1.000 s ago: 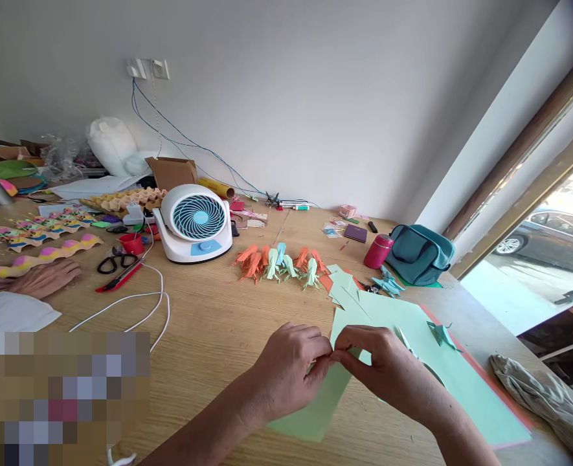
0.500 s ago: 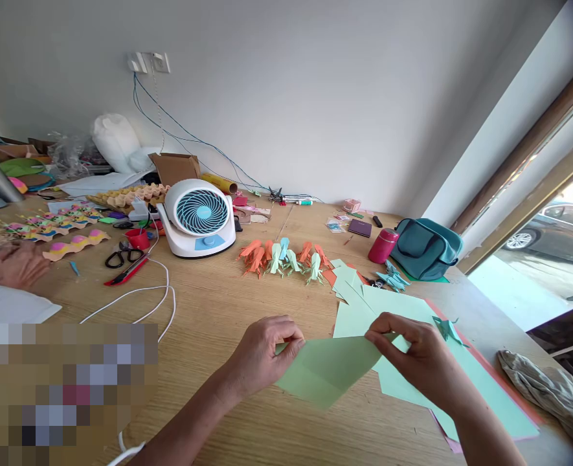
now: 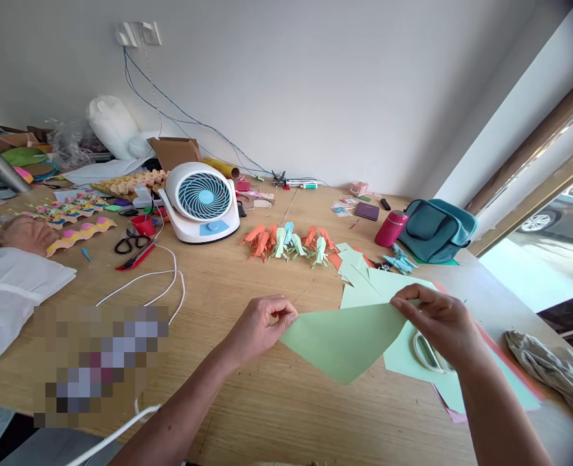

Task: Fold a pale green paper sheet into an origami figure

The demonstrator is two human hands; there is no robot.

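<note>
grey wall [image 3: 315, 97], wooden table [image 3: 247, 401], perhaps a sunlit window [image 3: 551, 265]

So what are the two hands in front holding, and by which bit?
A pale green sheet of paper: the left hand pinches the left end of its top edge, and the right hand the right end.

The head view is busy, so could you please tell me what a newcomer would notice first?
Probably the green paper, held between the left hand and the right hand at the front. Next come the white fan, left of centre, and the orange, green and blue paper figures to its right.
</note>
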